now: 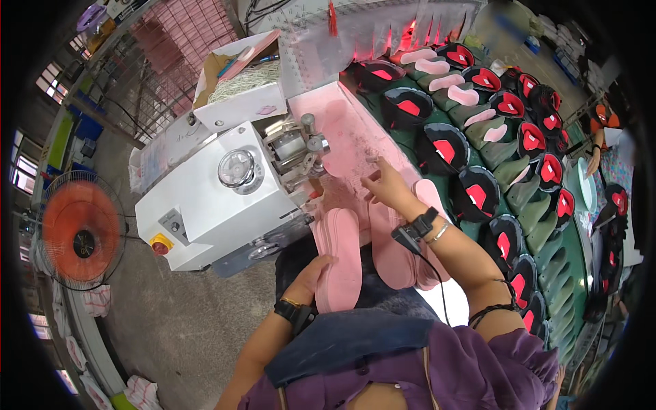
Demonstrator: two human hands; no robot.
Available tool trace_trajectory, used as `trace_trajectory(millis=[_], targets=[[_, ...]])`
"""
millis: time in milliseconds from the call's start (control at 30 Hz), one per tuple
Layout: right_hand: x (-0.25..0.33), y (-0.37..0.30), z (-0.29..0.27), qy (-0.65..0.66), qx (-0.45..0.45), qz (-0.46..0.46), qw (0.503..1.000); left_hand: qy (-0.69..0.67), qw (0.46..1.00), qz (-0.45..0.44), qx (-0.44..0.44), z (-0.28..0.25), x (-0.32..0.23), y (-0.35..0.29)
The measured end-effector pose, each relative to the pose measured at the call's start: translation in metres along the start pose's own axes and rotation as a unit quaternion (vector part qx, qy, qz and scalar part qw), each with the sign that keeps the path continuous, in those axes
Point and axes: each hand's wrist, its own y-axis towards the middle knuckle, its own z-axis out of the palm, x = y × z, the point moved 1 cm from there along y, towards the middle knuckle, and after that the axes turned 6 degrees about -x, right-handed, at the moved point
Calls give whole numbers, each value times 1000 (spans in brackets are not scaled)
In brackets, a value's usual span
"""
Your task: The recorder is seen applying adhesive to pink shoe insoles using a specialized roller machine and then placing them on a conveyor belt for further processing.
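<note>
Footwear workshop: rows of black shoe uppers with red insides (pixel 443 149) stand right of a boxy white metal machine (pixel 205 195), with pink foot-shaped soles (pixel 344 266) beside it, a round orange fan (pixel 76 222) to its left and, apparently, wire-mesh racking (pixel 179 34) behind.

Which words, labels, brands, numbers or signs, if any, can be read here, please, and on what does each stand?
No text can be quoted reliably.
Machine: marks around the dial, too small to read.
Panel: marks too small to read.
Sheeting: printed marks, too small to read.
Pink sole: no writing I can make out.
</note>
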Motion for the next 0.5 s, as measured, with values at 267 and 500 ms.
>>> trace_trajectory(millis=[267,500], targets=[[-7,16,-20,-260,-164,-228,924,-109,977,-61,173,33,-14,-6],[-15,67,38,-85,-98,-71,989,-14,999,-42,27,35,-13,-14]])
